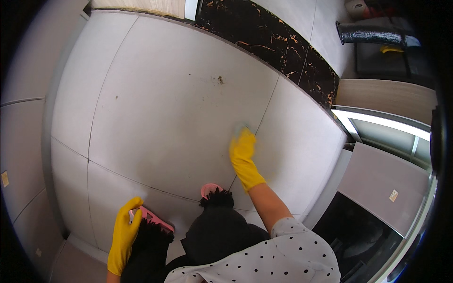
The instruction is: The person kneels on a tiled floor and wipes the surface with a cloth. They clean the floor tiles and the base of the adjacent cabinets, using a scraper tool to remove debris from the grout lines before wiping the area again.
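Observation:
My right hand (pixel 244 150), in a yellow rubber glove, reaches down to the pale tiled floor (pixel 155 89). Its fingers are closed on a small grey-blue cloth or pad (pixel 241 128), slightly blurred, whose exact kind I cannot make out. At lower left, my left hand (pixel 125 231), also in a yellow glove, is beside one pink slipper (pixel 158 219). Its thumb and fingers are curved and apart, and I see nothing held between them. A dark dirt spot (pixel 220 80) lies on the floor beyond my right hand, with smaller specks around it.
A second pink slipper (pixel 211 189) is near my knees. Black marbled stone (pixel 264 40) forms a threshold strip at the far side. Cabinets (pixel 384 181) with a black panel stand at right; pale cabinet fronts (pixel 23 137) line the left. A shiny flexible duct (pixel 373 35) is at upper right.

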The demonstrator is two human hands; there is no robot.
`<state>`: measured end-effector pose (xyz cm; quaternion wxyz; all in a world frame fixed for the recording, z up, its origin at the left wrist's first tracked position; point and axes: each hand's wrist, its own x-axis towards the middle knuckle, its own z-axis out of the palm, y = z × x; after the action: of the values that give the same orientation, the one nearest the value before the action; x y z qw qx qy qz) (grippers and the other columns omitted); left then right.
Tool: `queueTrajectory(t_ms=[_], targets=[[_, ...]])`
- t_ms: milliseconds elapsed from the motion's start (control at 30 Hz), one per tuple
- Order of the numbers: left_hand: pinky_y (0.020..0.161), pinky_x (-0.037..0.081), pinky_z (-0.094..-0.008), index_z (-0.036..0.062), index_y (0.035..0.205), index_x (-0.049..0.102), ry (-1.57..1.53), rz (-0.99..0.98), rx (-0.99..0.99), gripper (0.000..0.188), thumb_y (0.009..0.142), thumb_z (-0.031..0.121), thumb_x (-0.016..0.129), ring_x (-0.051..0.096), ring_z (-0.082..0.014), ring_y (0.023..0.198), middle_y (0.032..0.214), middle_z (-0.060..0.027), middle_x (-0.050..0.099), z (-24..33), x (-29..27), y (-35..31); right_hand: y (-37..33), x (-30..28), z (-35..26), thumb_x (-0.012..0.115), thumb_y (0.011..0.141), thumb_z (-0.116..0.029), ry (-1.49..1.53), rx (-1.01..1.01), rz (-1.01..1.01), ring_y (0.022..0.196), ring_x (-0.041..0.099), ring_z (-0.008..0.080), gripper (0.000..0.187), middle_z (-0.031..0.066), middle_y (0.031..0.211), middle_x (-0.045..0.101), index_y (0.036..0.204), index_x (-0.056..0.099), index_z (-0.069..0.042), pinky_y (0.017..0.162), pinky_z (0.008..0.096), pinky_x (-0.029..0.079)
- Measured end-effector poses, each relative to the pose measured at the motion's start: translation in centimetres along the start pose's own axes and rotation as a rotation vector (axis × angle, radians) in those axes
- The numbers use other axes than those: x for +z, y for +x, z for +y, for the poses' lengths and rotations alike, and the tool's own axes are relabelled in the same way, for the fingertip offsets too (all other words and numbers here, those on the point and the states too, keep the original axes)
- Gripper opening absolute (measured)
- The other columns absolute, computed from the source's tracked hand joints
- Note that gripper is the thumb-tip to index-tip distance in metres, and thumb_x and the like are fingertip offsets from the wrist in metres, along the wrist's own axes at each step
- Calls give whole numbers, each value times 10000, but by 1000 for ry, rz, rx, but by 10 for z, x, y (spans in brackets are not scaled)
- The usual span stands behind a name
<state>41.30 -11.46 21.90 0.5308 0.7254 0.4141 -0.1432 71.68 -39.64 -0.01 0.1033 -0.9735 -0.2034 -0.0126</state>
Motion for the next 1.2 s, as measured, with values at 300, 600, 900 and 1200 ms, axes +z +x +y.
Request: queueTrajectory(t_ms=[300, 600, 900, 1200], targets=[[1017, 474, -329, 15, 1348, 564, -372, 117, 19, 335, 1013, 15, 548, 642, -214, 1132, 1231, -128, 667, -43, -23, 3, 70, -75, -93, 716, 924, -307, 1020, 585, -424, 1103, 616, 250, 483, 112, 1223, 649, 1305, 596, -35, 923, 365, 491], [1023, 471, -386, 89, 1536, 375, -356, 63, 252, 734, 905, 234, 722, 574, -264, 1254, 1440, -170, 522, 50, 48, 83, 31, -134, -184, 696, 910, -182, 863, -43, -643, 990, 645, 241, 398, 123, 1186, 677, 1281, 633, -52, 848, 339, 505], [1006, 494, -364, 65, 1490, 433, -1396, -400, 7, 779, 736, -79, 567, 554, -268, 1243, 1362, -123, 548, 50, 69, 134, 40, -159, -211, 724, 845, -67, 372, -817, -371, 1183, 575, 395, 361, 207, 1301, 635, 1203, 685, -77, 1012, 404, 473], [907, 516, -366, 90, 1404, 511, -882, -427, 187, 664, 777, -114, 592, 592, -252, 1169, 1276, -118, 607, 24, 101, 174, 37, -95, -162, 641, 998, -158, 1319, 130, -876, 1080, 651, 268, 332, 164, 1279, 638, 1303, 571, -48, 953, 401, 526]])
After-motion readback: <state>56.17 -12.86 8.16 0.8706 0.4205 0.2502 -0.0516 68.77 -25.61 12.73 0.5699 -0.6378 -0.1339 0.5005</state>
